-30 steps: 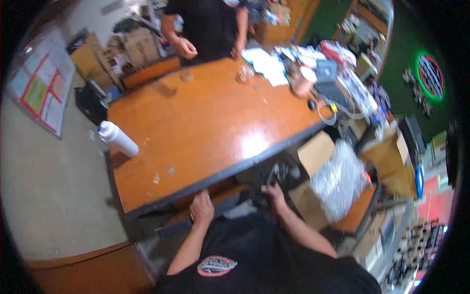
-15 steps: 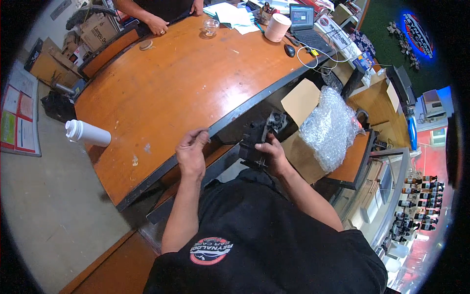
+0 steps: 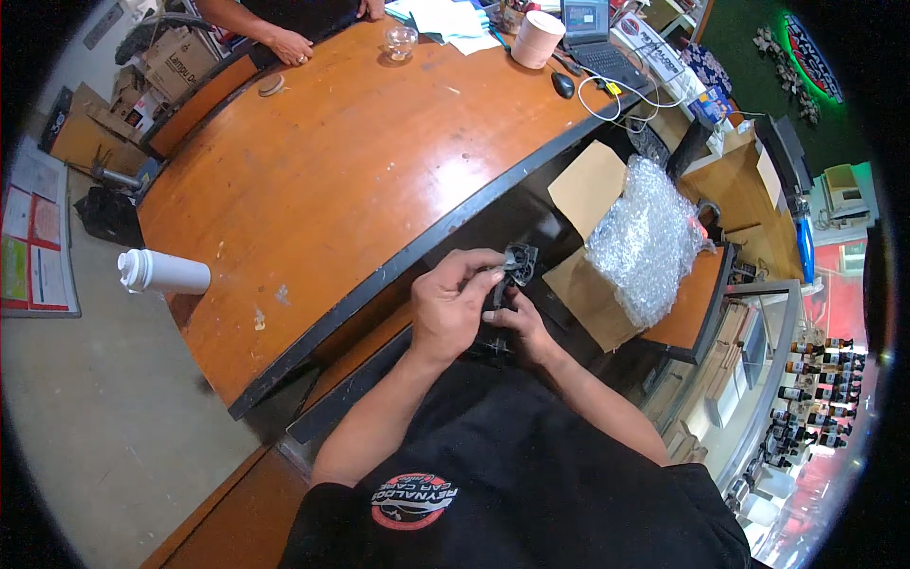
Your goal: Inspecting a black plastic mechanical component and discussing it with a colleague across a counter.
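Observation:
In front of my chest is a black plastic part (image 3: 522, 273) with an open, frame-like end that has a greyish, shiny piece in it. My right hand (image 3: 527, 330) is wrapped round its lower portion, the thumb lying across it. My left hand (image 3: 447, 308) reaches over from the left, thumb and forefinger pinched together against the upper end of the part. Whether a small piece sits between those fingertips is hidden. The rest of the part, below the hands, is dark and hard to tell from the shadow and my black shirt.
An open cardboard box (image 3: 590, 302) with bubble wrap (image 3: 643, 242) stands to the right. Ahead curves a wooden desk (image 3: 313, 209) bearing a white bottle (image 3: 166, 272), a glass bowl (image 3: 400, 43), a mouse (image 3: 563, 85) and a laptop (image 3: 607, 62). Another person's hand (image 3: 289, 45) rests at its far edge.
My left hand has moved right, from beside the desk edge to the upper end of the black plastic part. The part has shifted slightly down in the picture with my right hand.

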A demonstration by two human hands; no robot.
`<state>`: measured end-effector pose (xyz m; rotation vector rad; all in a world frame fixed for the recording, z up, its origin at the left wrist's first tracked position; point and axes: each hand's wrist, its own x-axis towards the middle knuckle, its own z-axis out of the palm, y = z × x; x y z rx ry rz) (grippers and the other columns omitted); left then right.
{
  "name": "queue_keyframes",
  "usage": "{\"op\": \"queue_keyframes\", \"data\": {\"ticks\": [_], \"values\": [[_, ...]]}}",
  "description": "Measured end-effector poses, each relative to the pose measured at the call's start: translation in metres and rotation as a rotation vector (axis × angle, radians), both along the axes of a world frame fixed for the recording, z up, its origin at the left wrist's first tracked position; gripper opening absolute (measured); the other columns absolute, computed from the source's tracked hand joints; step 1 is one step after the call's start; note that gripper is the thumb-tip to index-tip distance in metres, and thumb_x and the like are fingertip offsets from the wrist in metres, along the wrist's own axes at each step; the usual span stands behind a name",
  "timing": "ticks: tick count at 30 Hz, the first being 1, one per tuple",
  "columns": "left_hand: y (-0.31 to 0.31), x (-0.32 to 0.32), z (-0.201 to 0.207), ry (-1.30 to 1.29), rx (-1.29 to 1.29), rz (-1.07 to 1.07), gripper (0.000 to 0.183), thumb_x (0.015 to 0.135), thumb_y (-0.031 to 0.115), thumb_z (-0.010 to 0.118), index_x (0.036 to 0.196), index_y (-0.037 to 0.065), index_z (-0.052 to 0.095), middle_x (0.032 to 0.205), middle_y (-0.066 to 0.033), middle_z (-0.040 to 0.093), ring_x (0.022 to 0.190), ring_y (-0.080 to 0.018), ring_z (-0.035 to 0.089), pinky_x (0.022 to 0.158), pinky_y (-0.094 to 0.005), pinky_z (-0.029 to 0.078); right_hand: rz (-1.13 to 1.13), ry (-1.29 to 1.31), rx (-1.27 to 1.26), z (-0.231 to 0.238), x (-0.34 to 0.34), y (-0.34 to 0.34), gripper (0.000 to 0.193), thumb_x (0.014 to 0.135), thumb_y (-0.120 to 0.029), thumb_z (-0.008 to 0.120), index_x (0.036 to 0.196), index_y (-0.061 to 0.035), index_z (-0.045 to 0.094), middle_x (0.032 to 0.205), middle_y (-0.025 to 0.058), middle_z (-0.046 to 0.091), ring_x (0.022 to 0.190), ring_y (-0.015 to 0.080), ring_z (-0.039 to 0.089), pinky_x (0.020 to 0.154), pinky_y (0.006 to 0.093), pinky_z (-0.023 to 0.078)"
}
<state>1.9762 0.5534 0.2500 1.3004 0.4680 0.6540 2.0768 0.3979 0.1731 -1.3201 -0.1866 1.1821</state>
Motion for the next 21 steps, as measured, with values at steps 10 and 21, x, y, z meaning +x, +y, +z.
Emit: {"op": "queue_keyframes", "data": {"ticks": [10, 21], "values": [[0.027, 0.034, -0.031, 0.167, 0.037, 0.119, 0.013, 0.098, 0.005, 0.080, 0.109, 0.000, 0.076, 0.097, -0.0023, 0.076, 0.080, -0.0087, 0.066, 0.074, -0.0250, 0.054, 0.066, -0.053, -0.039, -0.001, 0.024, -0.011, 0.070, 0.086, -0.019, 0.084, 0.146, 0.0002, 0.054, 0.127, 0.0068, 0.067, 0.119, 0.0198, 0.062, 0.107, 0.0353, 0.049], [0.108, -0.001, -0.083, -0.191, -0.691, 0.117, 0.015, 0.105, 0.008, 0.071, 0.120, 0.005, 0.075, 0.101, -0.0084, 0.078, 0.096, -0.0195, 0.072, 0.088, -0.0410, 0.055, -0.067, 0.047, -0.105, 0.012, 0.057, -0.017, 0.084, 0.087, -0.014, 0.080, 0.160, -0.0013, 0.041, 0.141, 0.0148, 0.064, 0.128, 0.0277, 0.063, 0.115, 0.0407, 0.049]]}}
